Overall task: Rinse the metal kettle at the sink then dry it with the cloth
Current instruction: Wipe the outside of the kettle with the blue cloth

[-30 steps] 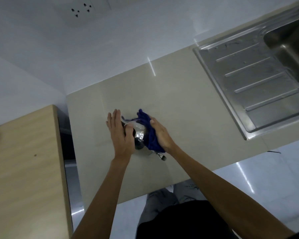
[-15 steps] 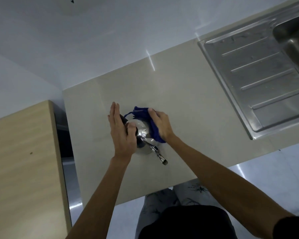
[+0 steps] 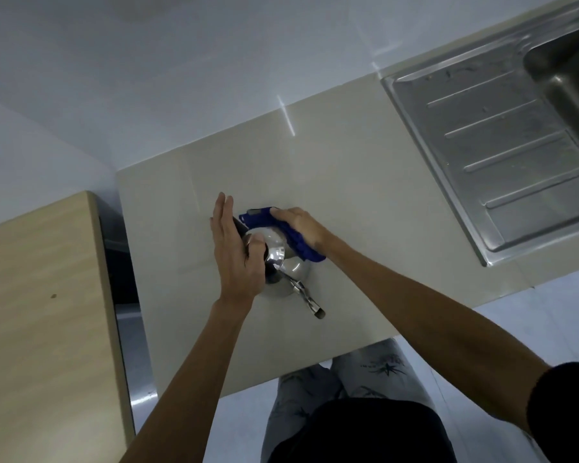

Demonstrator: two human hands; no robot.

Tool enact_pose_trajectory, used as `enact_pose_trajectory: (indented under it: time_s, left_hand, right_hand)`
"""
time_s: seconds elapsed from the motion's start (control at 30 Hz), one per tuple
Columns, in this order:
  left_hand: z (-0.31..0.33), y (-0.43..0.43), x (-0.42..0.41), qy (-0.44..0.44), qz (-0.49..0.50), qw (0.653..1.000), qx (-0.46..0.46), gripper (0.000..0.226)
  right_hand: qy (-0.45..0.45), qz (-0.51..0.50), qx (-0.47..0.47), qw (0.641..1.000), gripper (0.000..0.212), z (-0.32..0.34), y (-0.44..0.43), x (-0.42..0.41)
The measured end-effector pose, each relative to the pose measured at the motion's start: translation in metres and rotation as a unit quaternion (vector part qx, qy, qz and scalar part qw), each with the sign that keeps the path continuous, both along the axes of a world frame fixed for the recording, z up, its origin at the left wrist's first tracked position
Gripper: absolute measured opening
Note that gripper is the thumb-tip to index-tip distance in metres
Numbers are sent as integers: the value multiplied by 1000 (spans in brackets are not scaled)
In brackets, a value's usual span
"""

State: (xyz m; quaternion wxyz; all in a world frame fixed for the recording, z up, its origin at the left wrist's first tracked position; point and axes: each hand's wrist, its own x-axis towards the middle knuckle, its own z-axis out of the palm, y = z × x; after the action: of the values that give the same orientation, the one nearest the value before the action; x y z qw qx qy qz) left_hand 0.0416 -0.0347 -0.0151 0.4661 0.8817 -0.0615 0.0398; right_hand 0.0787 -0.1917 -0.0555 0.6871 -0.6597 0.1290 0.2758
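Observation:
The shiny metal kettle (image 3: 290,267) stands on the beige counter (image 3: 348,202), its spout pointing toward me and to the right. My left hand (image 3: 236,259) lies flat against the kettle's left side, fingers straight, thumb over the lid, steadying it. My right hand (image 3: 301,225) presses a blue cloth (image 3: 296,240) against the kettle's far right side. The cloth wraps around the back of the kettle. The kettle's handle is mostly hidden under my left hand.
A steel sink (image 3: 569,71) with a ribbed drainboard (image 3: 502,155) is set into the counter at the right. A wooden cabinet top (image 3: 41,305) stands at the left, with a dark gap between it and the counter. White wall runs behind.
My right hand has slid the blue cloth around from the kettle's near right side toward its far side. The spout now shows fully. My left hand stays on the kettle.

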Motion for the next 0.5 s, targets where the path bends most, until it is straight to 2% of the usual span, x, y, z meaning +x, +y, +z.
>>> enact_pose_trajectory:
  time_s: [0.07, 0.17, 0.23, 0.3, 0.37, 0.43, 0.5]
  left_hand:
    - [0, 0, 0, 1, -7, 1000, -12, 69]
    - [0, -1, 0, 1, -7, 1000, -26, 71]
    - [1, -2, 0, -2, -10, 999, -32, 72]
    - [1, -2, 1, -1, -9, 999, -30, 74]
    - [3, -2, 0, -4, -10, 1000, -29, 74]
    - [3, -2, 0, -9, -8, 1000, -26, 73]
    - [2, -2, -1, -2, -4, 1000, -31, 74]
  right_hand:
    - [-34, 13, -20, 999, 48, 24, 10, -14]
    - [-145, 7, -103, 984, 48, 45, 25, -30]
    - [-125, 9, -93, 988, 47, 41, 22, -17]
    - [-53, 37, -28, 998, 39, 21, 11, 6]
    - [1, 65, -23, 998, 29, 2, 2, 23]
    - [5, 83, -26, 996, 27, -6, 0, 33]
    - [-29, 103, -42, 993, 30, 9, 4, 27]
